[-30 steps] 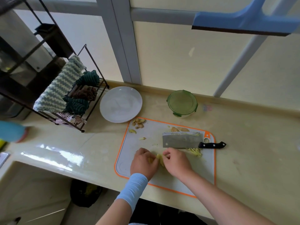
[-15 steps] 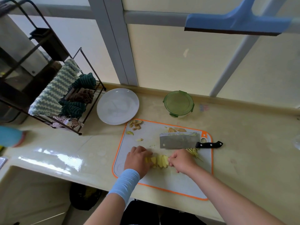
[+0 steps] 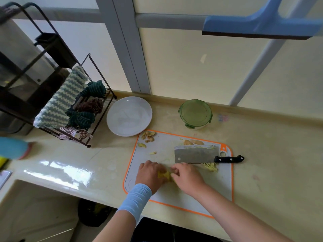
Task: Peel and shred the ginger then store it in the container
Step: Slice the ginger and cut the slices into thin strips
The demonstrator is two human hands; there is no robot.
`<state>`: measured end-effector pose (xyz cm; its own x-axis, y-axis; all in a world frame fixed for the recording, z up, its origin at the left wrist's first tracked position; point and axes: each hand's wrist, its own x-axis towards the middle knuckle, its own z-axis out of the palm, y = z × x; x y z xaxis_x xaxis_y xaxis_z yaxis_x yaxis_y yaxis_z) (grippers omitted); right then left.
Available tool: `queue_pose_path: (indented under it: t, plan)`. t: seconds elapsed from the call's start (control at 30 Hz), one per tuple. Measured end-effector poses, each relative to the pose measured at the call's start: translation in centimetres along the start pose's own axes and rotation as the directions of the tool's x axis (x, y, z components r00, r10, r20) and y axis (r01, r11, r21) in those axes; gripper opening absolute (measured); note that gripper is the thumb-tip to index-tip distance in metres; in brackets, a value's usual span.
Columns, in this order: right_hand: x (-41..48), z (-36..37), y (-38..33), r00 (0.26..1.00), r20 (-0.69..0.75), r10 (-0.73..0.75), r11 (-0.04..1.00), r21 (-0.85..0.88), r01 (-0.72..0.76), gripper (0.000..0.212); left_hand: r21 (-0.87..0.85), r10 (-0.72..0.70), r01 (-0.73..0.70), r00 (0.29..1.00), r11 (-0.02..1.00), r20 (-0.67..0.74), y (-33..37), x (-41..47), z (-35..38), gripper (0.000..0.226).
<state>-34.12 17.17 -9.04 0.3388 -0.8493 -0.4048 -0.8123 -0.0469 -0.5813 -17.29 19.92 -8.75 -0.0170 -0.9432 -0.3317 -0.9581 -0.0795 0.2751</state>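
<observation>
Far L, 9 o'clock of frame: black wire rack (image 3: 90, 70) w/ a teal-and-white zigzag cloth (image 3: 59, 105) draped over it & dark green striped rags (image 3: 82, 117) bunched beside. The rack stands on the glossy beige countertop (image 3: 70, 163).

Next R: round white plate (image 3: 129, 116), just beside the far-L corner of the white plastic cutting board w/ orange rim (image 3: 225, 186), i.e. at the board's 10 o'clock. Tan ginger peels (image 3: 148, 135) lie at the board's 11 o'clock corner.

L hand (image 3: 150, 173), pale blue sleeve (image 3: 136, 198) on the wrist, is at the board's 8 o'clock, fingers curled onto a small pile of pale yellow ginger slices (image 3: 165, 175). R hand (image 3: 187, 177) meets it from the pile's 3 o'clock side, fingers curled too. So both hands are together, clamped on the pile, which sits on the board.

At the board's 12 o'clock, apart from it: round clear container w/ green clip lid (image 3: 195, 113), lid on.

At 1 o'clock of the R hand: cleaver w/ broad steel blade & black riveted handle (image 3: 197, 154), flat on the board, handle pointing to 3 o'clock & overhanging the R rim. Thin yellow ginger shreds (image 3: 210, 167) lie along the blade's near edge; more peel bits (image 3: 193, 142) at its far edge.

Top R, 1 o'clock of frame: blue squeegee-like bar (image 3: 258, 25).
</observation>
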Motion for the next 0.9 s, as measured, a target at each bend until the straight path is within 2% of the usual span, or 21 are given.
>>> queue_pose_path:
  t: [0.13, 0.2, 0.23, 0.3, 0.33, 0.4, 0.47, 0.5, 0.53, 0.6, 0.63, 0.67, 0.7, 0.73, 0.77, 0.83, 0.9]
  plan:
    - [0.7, 0.6, -0.7, 1.0, 0.006, 0.025, 0.999, 0.022, -0.025, 0.008, -0.156, -0.086, 0.084, 0.996, 0.984, -0.003, -0.4, -0.4, -0.5, 0.031]
    - [1.0, 0.2, -0.9, 0.997, 0.017, 0.079, 0.984, 0.161, -0.081, 0.002, -0.323, -0.109, 0.096, 0.994, 0.942, -0.024, -0.7, -0.3, -0.9, 0.023]
    - [1.2, -0.1, -0.9, 0.993, 0.029, 0.113, 0.957, 0.265, -0.116, 0.005, -0.478, -0.143, 0.124, 0.99, 0.87, -0.003, -0.8, -0.2, -1.2, 0.016]
    - [1.3, -1.0, -1.0, 0.983, 0.076, 0.167, 0.877, 0.445, -0.183, 0.008, -0.748, -0.18, 0.182, 0.98, 0.638, 0.086, -0.7, -0.2, -1.8, 0.016]
    - [1.2, -1.4, -1.0, 0.977, 0.112, 0.183, 0.834, 0.508, -0.214, 0.006, -0.816, -0.186, 0.194, 0.977, 0.545, 0.108, -0.7, 0.0, -1.9, 0.018]
    - [1.0, -2.3, -1.1, 0.965, 0.175, 0.196, 0.761, 0.594, -0.262, 0.004, -0.881, -0.194, 0.207, 0.972, 0.425, 0.135, -0.5, 0.1, -2.0, 0.017]
    - [0.7, -2.9, -1.0, 0.955, 0.211, 0.208, 0.71, 0.639, -0.296, 0.007, -0.893, -0.213, 0.231, 0.964, 0.387, 0.157, 0.1, 0.2, -2.1, 0.015]
    - [0.5, -3.1, -0.9, 0.953, 0.218, 0.211, 0.693, 0.654, -0.303, 0.007, -0.864, -0.235, 0.254, 0.958, 0.436, 0.163, 0.3, 0.4, -1.9, 0.014]
    - [0.3, -3.3, -0.9, 0.952, 0.222, 0.212, 0.68, 0.666, -0.307, 0.007, -0.793, -0.255, 0.282, 0.953, 0.539, 0.165, 0.3, 0.6, -1.6, 0.012]
    - [-0.1, -3.6, -0.8, 0.945, 0.236, 0.224, 0.66, 0.677, -0.326, 0.015, -0.518, -0.258, 0.311, 0.95, 0.797, 0.174, 0.3, 0.5, -1.1, 0.01]
    - [-0.3, -3.7, -0.8, 0.941, 0.248, 0.23, 0.646, 0.684, -0.339, 0.017, -0.375, -0.229, 0.267, 0.963, 0.888, 0.143, 0.4, 0.4, -0.9, 0.014]
    - [-0.5, -3.8, -0.9, 0.937, 0.262, 0.232, 0.634, 0.689, -0.35, 0.017, -0.291, -0.185, 0.203, 0.979, 0.935, 0.088, 0.4, 0.4, -0.7, 0.017]
    - [-0.7, -3.7, -0.9, 0.933, 0.274, 0.231, 0.628, 0.691, -0.359, 0.015, -0.296, -0.14, 0.137, 0.99, 0.945, 0.012, 0.6, 0.4, -0.6, 0.018]
    - [-0.8, -3.7, -1.0, 0.931, 0.282, 0.23, 0.623, 0.693, -0.363, 0.014, -0.389, -0.125, 0.096, 0.991, 0.916, -0.05, 0.8, 0.3, -0.7, 0.018]
    - [-0.8, -3.6, -1.0, 0.932, 0.281, 0.23, 0.616, 0.699, -0.363, 0.013, -0.55, -0.145, 0.085, 0.987, 0.831, -0.067, 1.3, 0.3, -0.8, 0.016]
    - [-1.0, -3.4, -1.3, 0.934, 0.258, 0.247, 0.59, 0.724, -0.356, 0.012, -0.818, -0.197, 0.144, 0.98, 0.557, 0.039, 2.0, 0.0, -1.2, 0.018]
    - [-1.0, -3.1, -1.7, 0.939, 0.197, 0.281, 0.579, 0.746, -0.329, 0.01, -0.899, -0.264, 0.205, 0.959, 0.388, 0.104, 2.6, -0.1, -1.6, 0.017]
